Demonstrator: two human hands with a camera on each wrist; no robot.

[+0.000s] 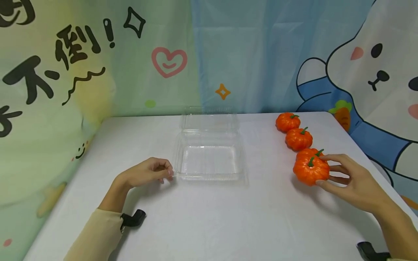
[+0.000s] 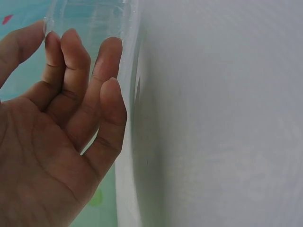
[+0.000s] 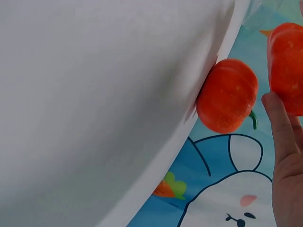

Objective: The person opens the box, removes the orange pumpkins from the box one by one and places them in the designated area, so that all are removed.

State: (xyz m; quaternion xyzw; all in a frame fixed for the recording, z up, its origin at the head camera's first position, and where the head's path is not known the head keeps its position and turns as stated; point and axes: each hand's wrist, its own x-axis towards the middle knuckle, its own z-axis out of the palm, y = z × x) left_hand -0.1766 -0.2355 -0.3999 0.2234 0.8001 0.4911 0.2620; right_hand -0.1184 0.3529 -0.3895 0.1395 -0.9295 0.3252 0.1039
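My right hand (image 1: 356, 186) holds a small orange pumpkin (image 1: 310, 173) with a green stem, thumb on the near side and fingers on the far side. In the right wrist view this pumpkin (image 3: 288, 66) is raised off the table, partly cut off by the frame. Just behind it a second pumpkin (image 1: 303, 153) is partly covered. My left hand (image 1: 147, 174) pinches the near left edge of a clear plastic clamshell box (image 1: 209, 174), whose lid lies back. The left wrist view shows thumb and index fingertip meeting at the box's rim (image 2: 49, 23).
Two more pumpkins, one in the middle (image 1: 298, 139) and one at the back (image 1: 287, 122), continue the row on the right. A white cloth covers the table (image 1: 228, 224). Behind its far edge hangs a printed curtain (image 1: 254, 54).
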